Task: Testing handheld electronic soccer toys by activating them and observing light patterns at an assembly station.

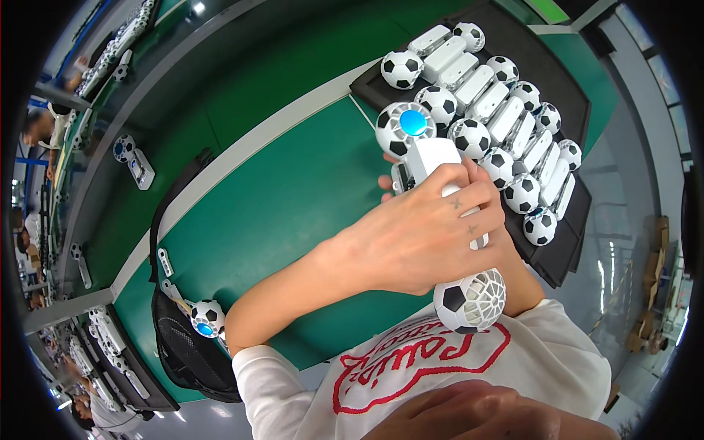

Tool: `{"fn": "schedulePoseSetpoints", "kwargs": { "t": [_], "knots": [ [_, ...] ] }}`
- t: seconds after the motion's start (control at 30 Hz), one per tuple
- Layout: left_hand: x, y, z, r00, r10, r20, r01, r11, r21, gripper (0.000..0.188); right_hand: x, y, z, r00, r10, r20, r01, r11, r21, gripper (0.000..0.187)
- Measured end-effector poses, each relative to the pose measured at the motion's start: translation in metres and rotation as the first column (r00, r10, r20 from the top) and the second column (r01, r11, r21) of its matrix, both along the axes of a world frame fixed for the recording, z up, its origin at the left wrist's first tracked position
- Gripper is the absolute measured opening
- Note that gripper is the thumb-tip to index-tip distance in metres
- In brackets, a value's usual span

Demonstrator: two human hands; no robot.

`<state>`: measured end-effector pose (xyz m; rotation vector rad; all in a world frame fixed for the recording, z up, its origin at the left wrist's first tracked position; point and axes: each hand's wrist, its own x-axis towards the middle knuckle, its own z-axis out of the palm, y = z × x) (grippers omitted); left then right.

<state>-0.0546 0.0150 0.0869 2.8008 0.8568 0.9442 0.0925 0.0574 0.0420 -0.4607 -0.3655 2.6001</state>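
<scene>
My left hand (pixel 433 220) reaches across to the right, its fingers closed around a white handle. Below it hangs a football-patterned handheld fan head (pixel 469 301) with a grille, close to my shirt. Above is another football-patterned handheld fan (pixel 407 128), a blue disc on its head and a white body beneath. My right hand (pixel 386 182) is mostly covered by the left; fingertips curl at the far side of that white body. How the two handles meet behind my left hand is hidden.
A black tray (pixel 378 88) at right holds several similar fans in rows. On the green table (pixel 293 176), another fan (pixel 208 317) lies by a black mesh bag (pixel 176 352), near a small white piece (pixel 164 262). Another fan (pixel 134 161) rests past the pale rail.
</scene>
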Motion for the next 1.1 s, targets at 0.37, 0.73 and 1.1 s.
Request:
{"fn": "schedulePoseSetpoints", "kwargs": {
  "t": [0.37, 0.73, 1.1],
  "knots": [
    [0.043, -0.018, -0.016, 0.941, 0.057, 0.334, -0.162, 0.941, 0.296, 0.027, 0.03, -0.004, 0.053, 0.903, -0.155, 0.4, 0.124, 0.987, 0.1, 0.076],
    [0.01, 0.018, -0.069, 0.99, -0.026, 0.137, 0.019, 0.998, 0.053, 0.029, 0.089, 0.16, 0.075, 0.868, -0.415, 0.272, 0.278, 0.862, 0.425, 0.05],
    [-0.006, 0.029, -0.105, 0.974, 0.099, 0.203, -0.031, 0.948, -0.316, 0.023, 0.119, 0.431, 0.021, 0.483, -0.73, 0.484, 0.316, 0.66, 0.681, 0.036]
  ]
}}
